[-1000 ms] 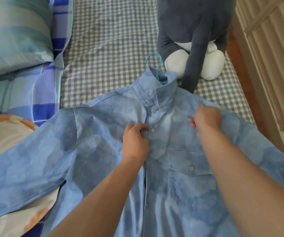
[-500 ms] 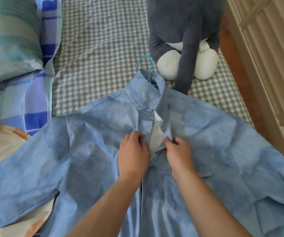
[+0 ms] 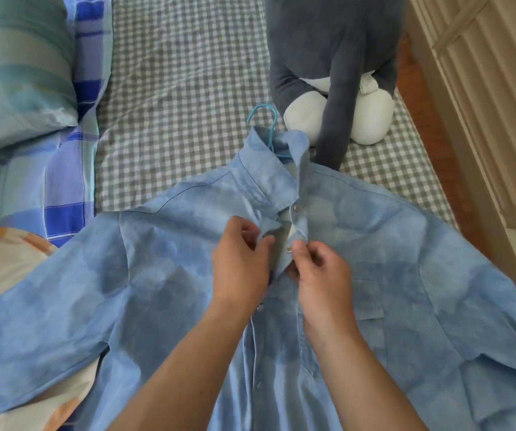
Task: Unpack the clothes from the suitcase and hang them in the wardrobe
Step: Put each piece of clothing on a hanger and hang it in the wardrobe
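Observation:
A light blue button-up shirt [image 3: 144,284] lies spread face up on the bed, sleeves out to both sides. A turquoise hanger [image 3: 269,126] sits inside it, its hook sticking out past the collar. My left hand [image 3: 239,262] pinches the left edge of the shirt's front placket just below the collar. My right hand [image 3: 318,275] pinches the right edge beside a small snap button. Between the two hands the placket gapes a little and shows the pale inside. The suitcase and the inside of the wardrobe are out of sight.
A grey and white plush toy [image 3: 334,73] sits on the checked bedsheet [image 3: 182,104] just beyond the collar. A teal pillow [image 3: 17,63] and a blue plaid blanket [image 3: 42,188] lie at the left. A pale slatted wardrobe door [image 3: 496,88] stands at the right.
My right hand came from the shirt's right shoulder to the placket and now pinches it opposite the left hand. The upper placket, flat a second ago, now gapes.

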A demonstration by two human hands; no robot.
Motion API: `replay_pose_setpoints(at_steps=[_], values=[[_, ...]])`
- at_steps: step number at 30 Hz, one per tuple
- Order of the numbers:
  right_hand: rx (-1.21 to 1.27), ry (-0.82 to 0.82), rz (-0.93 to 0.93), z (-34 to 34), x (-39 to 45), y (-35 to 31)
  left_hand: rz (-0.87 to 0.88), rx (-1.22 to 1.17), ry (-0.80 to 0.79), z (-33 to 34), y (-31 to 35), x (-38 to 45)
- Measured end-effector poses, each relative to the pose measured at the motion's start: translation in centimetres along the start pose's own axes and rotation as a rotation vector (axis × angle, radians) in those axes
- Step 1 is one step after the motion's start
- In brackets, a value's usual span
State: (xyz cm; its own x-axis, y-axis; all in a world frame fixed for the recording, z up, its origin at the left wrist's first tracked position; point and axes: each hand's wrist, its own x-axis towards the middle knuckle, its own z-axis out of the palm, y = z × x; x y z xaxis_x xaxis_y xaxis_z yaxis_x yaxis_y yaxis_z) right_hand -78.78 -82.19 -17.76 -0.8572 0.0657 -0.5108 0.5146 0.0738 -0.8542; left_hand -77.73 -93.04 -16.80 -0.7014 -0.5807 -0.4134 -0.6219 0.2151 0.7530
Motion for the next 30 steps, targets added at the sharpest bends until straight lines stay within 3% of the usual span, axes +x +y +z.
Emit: replay_pose_setpoints(at_steps=[4, 8, 12, 17, 30], values=[[0.033, -0.052, 0.003, 1.3, -0.3, -0.4, -0.210, -0.310, -0.085, -1.4, -0.3, -1.2], [0.045, -0.035, 0.046, 1.8, -0.4, -0.2, -0.293, -0.424, -0.152, -1.6, -1.2, -1.3], [-0.048, 0.055, 0.028, 2.1, 0.0, 0.4, -0.308, -0.466, -0.138, -1.7, -1.0, -1.6], [-0.099, 0.020, 0.004, 2.3, -0.6, -0.1, -0.254, -0.427, -0.147, -1.8, -1.2, -1.8], [0.204, -0.146, 0.261, 1.3, -1.9, -0.8, -0.238, -0.425, -0.135, -1.7, -0.4, -2.6]])
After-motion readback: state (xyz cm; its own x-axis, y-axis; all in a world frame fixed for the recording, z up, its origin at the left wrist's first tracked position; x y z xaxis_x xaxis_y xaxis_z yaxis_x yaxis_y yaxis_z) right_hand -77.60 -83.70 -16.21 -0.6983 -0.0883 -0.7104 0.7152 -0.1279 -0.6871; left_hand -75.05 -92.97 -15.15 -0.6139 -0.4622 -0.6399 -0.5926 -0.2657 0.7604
